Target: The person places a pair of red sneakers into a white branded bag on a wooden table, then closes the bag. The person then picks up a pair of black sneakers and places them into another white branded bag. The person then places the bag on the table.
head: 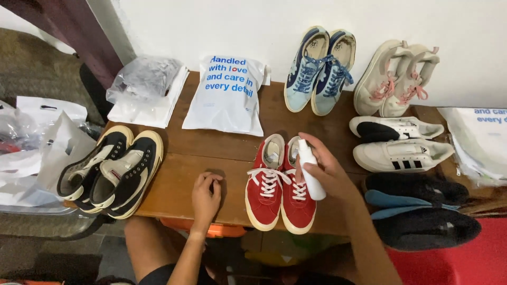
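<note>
The right hand grips the white spray bottle over the red sneakers and should keep its nozzle pointed down at them, while the left hand rests loosely curled and empty on the worktop.

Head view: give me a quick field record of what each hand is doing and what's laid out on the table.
right hand: right hand holds a white spray bottle over the red sneakers
left hand: left hand rests loosely curled on the wooden table, empty
table left: black and cream sneakers
table back: white printed pouch, blue sneakers, beige sneakers with pink laces
table right: white sneakers with black stripes
</note>
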